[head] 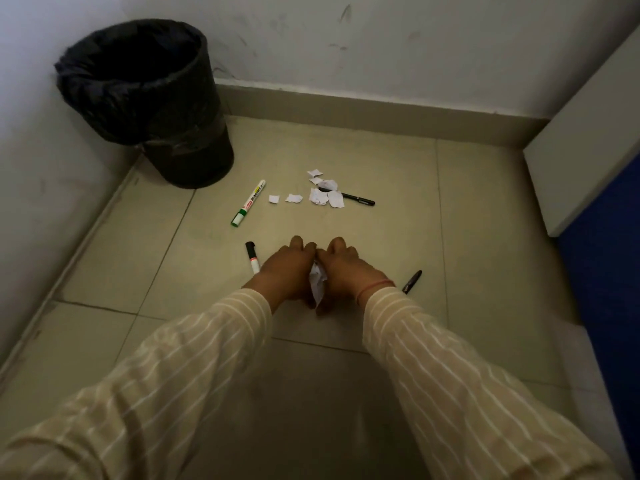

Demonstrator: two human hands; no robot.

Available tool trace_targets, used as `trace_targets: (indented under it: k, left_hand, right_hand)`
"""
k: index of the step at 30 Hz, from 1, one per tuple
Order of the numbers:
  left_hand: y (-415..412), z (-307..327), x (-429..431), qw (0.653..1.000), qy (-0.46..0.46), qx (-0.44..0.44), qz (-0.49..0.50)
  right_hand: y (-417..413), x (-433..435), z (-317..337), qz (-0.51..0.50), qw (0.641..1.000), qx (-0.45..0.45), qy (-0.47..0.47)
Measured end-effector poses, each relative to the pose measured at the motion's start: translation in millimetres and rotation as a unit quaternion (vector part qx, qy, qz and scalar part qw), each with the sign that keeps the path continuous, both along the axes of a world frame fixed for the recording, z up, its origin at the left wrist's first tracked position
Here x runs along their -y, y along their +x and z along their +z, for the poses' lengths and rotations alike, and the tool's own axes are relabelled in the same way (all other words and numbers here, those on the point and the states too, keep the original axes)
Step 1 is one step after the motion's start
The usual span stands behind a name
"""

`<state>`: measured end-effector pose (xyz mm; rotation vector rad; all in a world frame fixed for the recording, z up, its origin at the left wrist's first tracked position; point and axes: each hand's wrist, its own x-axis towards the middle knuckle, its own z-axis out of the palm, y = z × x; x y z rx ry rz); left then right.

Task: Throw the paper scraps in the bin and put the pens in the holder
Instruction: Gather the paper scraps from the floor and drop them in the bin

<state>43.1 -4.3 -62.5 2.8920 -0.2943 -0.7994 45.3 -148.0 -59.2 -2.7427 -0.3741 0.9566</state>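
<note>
I count four pens on the floor (pixel 381 258): a green-capped whiteboard marker (pixel 248 203), a black-capped marker (pixel 252 257) just beside my left hand (pixel 284 271), a thin black pen (pixel 356 199) partly under the scraps, and a dark pen (pixel 411 282) near my right wrist. About seven loose paper scraps (pixel 320 192) lie in a cluster beyond my hands. My right hand (pixel 346 270) and the left are pressed together, both closed on a crumpled paper wad (pixel 317 281). One black bin (pixel 156 102) with a black liner stands in the left corner. The floor is pale tile; scuffed white walls (pixel 381 46) meet it at a skirting, with a white-and-blue panel (pixel 588 174) at right.
</note>
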Motion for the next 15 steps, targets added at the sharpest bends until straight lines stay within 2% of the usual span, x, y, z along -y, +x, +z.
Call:
trace_targets:
  k: [4, 8, 11, 13, 15]
  left_hand:
    - [-16.7, -6.4, 6.8, 0.998, -0.017, 0.05, 0.033]
    - [-30.2, -9.3, 12.4, 0.979, -0.124, 0.082, 0.137]
    - [-37.3, -9.0, 11.5, 0.924, -0.257, 0.012, 0.282]
    - [-36.3, -3.5, 7.4, 0.873, -0.334, -0.029, 0.354]
    - [-27.7, 11.9, 0.7, 0.83, -0.393, -0.04, 0.394]
  right_hand:
    - [-23.6, 6.5, -19.0, -0.079, 0.991, 0.074, 0.075]
    - [-39.1, 8.3, -26.4, -0.179, 0.96, 0.148, 0.157]
    - [-44.6, 7.4, -18.8, -0.272, 0.929, 0.129, 0.216]
    - [-41.9, 7.5, -10.8, -0.331, 0.906, 0.08, 0.253]
    - [-32.5, 3.2, -0.7, -0.394, 0.868, 0.025, 0.302]
